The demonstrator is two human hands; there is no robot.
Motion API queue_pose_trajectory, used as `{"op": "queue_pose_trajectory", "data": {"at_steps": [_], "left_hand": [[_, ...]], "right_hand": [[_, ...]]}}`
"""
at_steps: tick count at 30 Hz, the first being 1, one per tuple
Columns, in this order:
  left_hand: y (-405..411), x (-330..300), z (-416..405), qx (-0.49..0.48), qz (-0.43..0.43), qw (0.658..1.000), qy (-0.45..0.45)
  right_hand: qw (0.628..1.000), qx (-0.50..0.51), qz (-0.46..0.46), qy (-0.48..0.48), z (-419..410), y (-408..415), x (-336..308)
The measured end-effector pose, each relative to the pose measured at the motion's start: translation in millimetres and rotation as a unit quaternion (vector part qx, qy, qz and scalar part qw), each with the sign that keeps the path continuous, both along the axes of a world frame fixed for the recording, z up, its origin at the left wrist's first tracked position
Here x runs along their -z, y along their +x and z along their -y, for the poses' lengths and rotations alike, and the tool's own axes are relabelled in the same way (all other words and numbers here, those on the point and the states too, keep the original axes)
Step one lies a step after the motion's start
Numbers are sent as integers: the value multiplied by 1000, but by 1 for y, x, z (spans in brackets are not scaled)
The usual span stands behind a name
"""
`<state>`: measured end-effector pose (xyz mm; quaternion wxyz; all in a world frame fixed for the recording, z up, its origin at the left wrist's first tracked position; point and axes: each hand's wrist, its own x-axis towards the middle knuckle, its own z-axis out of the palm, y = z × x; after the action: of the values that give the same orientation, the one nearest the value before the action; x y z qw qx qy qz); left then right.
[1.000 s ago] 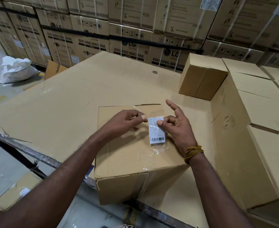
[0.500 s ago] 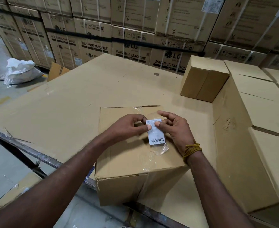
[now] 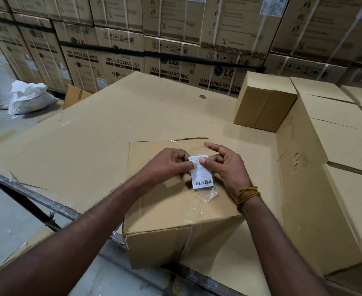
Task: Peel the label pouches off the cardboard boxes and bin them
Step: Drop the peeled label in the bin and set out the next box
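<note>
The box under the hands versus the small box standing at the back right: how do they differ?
The near box carries a label pouch and clear tape; the back box shows neither. The near box overhangs the table edge; the back box sits against the stacked cartons. Both are plain brown cardboard.

1. My one view comes from my head, looking forward and down over the cardboard box point(image 3: 175, 206).
2. The box sits close beneath me; stacked washing-machine cartons point(image 3: 169, 67) stand well beyond it.
</note>
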<state>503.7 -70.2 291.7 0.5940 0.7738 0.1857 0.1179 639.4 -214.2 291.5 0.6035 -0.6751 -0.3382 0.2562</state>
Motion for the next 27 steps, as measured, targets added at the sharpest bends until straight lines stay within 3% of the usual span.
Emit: {"op": "queue_pose_trajectory", "data": {"at_steps": [23,27], "left_hand": [[-1,-8,4,-38,26,997,-56],[-4,-10,-8,-69,45,993,-84]], "right_hand": [[998,32,-55,20,-11,-2,3],[997,31,59,-36,-7,-7,4]]}}
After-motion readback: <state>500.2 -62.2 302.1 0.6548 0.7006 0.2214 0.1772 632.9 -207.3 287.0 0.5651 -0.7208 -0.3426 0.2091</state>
